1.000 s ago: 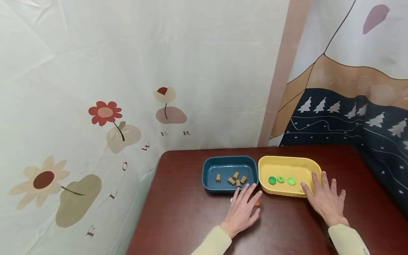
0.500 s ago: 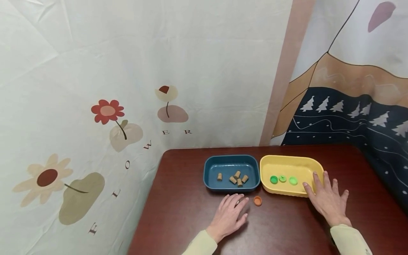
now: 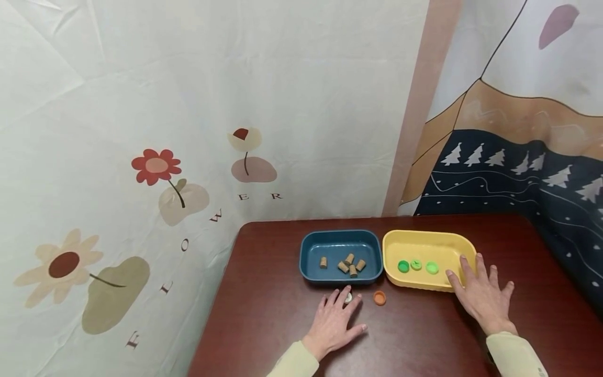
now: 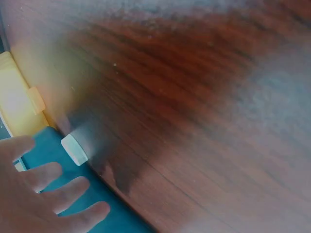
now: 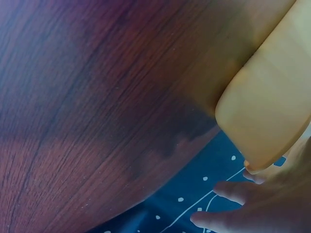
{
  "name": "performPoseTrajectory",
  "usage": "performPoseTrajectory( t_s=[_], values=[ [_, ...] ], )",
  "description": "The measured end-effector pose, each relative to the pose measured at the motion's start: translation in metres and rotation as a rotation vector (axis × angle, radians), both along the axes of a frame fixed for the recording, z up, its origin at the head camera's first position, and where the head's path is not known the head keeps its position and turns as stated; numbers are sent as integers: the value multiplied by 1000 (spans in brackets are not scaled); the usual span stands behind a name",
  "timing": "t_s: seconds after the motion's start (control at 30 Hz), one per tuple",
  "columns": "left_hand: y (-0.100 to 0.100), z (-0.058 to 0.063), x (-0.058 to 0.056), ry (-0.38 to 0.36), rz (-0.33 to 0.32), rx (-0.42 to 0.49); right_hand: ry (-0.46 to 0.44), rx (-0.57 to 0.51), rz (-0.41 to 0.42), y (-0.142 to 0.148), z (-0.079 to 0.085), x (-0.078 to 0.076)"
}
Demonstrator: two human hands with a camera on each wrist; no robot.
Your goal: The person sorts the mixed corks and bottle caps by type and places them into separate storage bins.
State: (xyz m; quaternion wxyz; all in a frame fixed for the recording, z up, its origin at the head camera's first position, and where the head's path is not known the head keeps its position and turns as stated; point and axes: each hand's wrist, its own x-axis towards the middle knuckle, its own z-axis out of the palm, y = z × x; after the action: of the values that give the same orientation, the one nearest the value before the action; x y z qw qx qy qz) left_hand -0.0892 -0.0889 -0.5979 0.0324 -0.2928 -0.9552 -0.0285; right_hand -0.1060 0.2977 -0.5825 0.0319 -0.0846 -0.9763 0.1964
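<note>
My left hand (image 3: pixel 332 322) is spread low over the table in front of the blue tray, fingers extended and apart. A white bottle cap (image 3: pixel 348 298) shows between its fingertips in the head view; in the left wrist view the white cap stands just beyond the fingers. To its right an orange bottle cap (image 3: pixel 379 298) lies on the table, its hollow side up. My right hand (image 3: pixel 485 299) is at the front right corner of the yellow tray (image 3: pixel 424 239), fingers spread, thumb and index at the rim. Several green bottle caps (image 3: pixel 416 265) lie inside that tray.
The blue tray (image 3: pixel 339 237) stands left of the yellow one, their sides close together. Several corks (image 3: pixel 349 259) lie in it. Both trays are near the back of the dark red-brown table (image 3: pixel 264 293), with a printed cloth (image 3: pixel 320 104) hanging behind.
My left hand has moved left from over the orange cap, uncovering it, and its fingers have spread, showing the white cap between them. My right hand keeps its place at the yellow tray.
</note>
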Motion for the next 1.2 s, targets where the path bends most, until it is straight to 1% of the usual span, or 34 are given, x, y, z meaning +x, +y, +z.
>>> performPoseTrajectory(
  t_s=[0.1, 0.3, 0.43, 0.5, 0.67, 0.73, 1.0, 1.2],
  values=[
    [0, -2, -2, -1, 24, -11, 3, 0, -1, 0, -1, 0],
    [1, -6, -6, 44, 53, -43, 9, 0, -2, -1, -2, 0],
    [2, -6, -7, 72, 58, -73, 14, 1, -2, -1, -2, 0],
    [2, -6, -8, 100, 50, -76, 15, 2, -3, -2, -2, 0],
    [1, -7, -9, 187, 5, -73, 4, -1, -6, -1, -2, 0],
    [1, -8, -10, 206, -9, -74, 1, -3, -7, -1, -2, 0],
    [0, -9, -11, 232, -33, -63, 2, -5, -4, -1, -3, 0],
    [-1, -9, -10, 235, -45, -62, 0, -5, -3, -1, -4, 0]
  ],
)
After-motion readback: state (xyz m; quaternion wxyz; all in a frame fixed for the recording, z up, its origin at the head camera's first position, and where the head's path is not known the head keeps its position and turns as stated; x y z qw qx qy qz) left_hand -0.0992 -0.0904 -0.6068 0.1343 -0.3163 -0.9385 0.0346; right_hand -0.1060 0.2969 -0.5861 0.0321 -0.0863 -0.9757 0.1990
